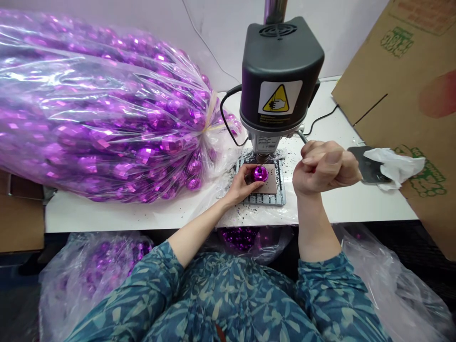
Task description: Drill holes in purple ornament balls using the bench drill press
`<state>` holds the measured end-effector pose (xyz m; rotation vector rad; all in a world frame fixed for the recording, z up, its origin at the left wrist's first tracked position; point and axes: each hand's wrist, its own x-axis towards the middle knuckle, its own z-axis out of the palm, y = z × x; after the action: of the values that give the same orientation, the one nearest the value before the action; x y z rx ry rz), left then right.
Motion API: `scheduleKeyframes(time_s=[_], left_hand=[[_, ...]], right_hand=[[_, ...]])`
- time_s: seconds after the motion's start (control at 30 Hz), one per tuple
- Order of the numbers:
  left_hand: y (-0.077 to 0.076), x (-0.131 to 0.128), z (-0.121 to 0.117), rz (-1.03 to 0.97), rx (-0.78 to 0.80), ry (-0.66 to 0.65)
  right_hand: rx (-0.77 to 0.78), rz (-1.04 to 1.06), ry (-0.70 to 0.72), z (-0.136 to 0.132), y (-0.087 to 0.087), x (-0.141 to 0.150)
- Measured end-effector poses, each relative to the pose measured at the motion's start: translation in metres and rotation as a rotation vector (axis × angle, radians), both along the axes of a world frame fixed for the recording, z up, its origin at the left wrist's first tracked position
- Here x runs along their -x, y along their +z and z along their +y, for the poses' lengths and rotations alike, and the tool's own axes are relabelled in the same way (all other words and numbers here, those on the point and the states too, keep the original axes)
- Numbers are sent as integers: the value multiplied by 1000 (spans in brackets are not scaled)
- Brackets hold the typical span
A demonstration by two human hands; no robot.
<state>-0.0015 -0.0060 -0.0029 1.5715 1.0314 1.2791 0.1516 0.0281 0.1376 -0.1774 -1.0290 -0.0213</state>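
My left hand (pixel 242 186) pinches a small purple faceted ball (pixel 260 174) and holds it on a brown pad (pixel 271 183) under the bit of a black bench drill (pixel 280 76). The pad lies on the drill's slotted metal plate (pixel 265 197). My right hand (pixel 326 166) is closed in a fist round the drill's feed lever (pixel 302 137), just right of the drill head. Dark shavings are scattered over the white table (pixel 142 213) around the plate.
A large clear bag of purple faceted balls (pixel 96 109) fills the table's left side. A cardboard box (pixel 406 109) stands at the right, with a phone (pixel 368 164) and crumpled white tissue (pixel 395 166) beside it. More bagged balls (pixel 96 270) sit below the table edge.
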Motion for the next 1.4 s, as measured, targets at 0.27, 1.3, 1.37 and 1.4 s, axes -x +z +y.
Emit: scheduleKeyframes(time_s=[0.27, 1.3, 1.37, 1.4], left_hand=[[0, -1, -2, -7, -15, 0], [27, 68, 7, 339, -137, 296], [30, 67, 70, 317, 13, 495], [31, 65, 98, 264, 49, 550]], right_hand=[[-40, -51, 9, -1, -9, -2], [423, -54, 154, -5, 78, 1], [400, -46, 163, -5, 78, 1], [391, -45, 164, -6, 78, 2]])
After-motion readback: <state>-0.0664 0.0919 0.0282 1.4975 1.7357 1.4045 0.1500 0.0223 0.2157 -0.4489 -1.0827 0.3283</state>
